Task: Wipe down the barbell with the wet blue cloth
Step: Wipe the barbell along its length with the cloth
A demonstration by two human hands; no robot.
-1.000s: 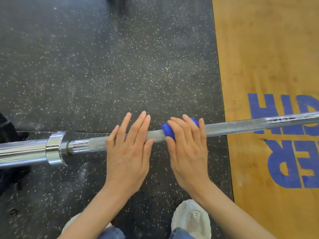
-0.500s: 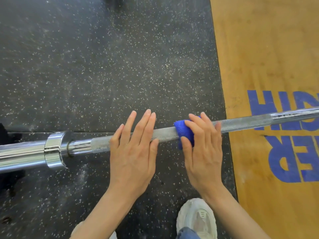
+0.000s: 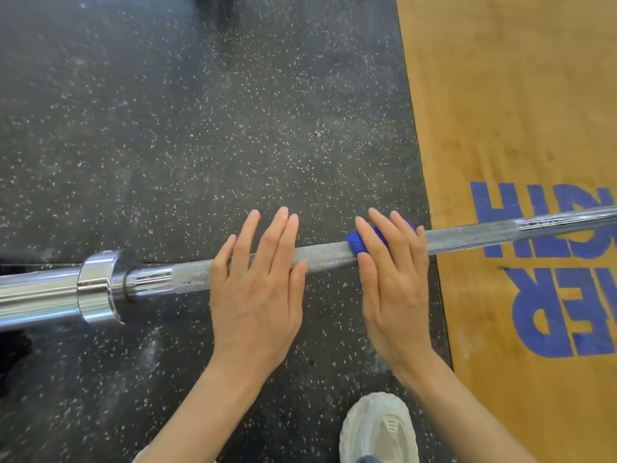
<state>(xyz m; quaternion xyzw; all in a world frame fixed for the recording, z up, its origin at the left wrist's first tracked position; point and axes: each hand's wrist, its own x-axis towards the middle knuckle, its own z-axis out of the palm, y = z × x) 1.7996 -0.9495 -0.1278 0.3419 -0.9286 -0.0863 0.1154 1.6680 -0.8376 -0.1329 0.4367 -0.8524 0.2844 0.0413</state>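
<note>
Barbell (image 3: 327, 257) count is one; it runs across the frame from the lower left to the upper right, its chrome sleeve (image 3: 36, 292) and one collar (image 3: 98, 285) at the left, its knurled shaft crossing the black speckled rubber floor (image 3: 200, 128) and reaching over the wooden platform (image 3: 517, 95) at the right; whether the bar rests on the floor or sits raised above it cannot be told. Hands are two, both bare and side by side on the shaft with a stretch of bare knurling between them; the left hand (image 3: 257, 289) lies flat over the bar, fingers straight and pointing away from the person, palm pressing down, nothing curled round the metal; the right hand (image 3: 394, 289) lies likewise with fingers straight, pressing one blue cloth (image 3: 359, 243) against the shaft. The cloth is wrapped over the bar under the right fingers, blue showing beside the index finger and again past the little finger, just short of the platform's edge. One pale shoe (image 3: 379, 429) shows at the bottom, on the rubber floor below the right wrist. Blue lettering (image 3: 551, 269), upside down from this view, is printed on the platform; the bar passes over it. No container appears in view.
</note>
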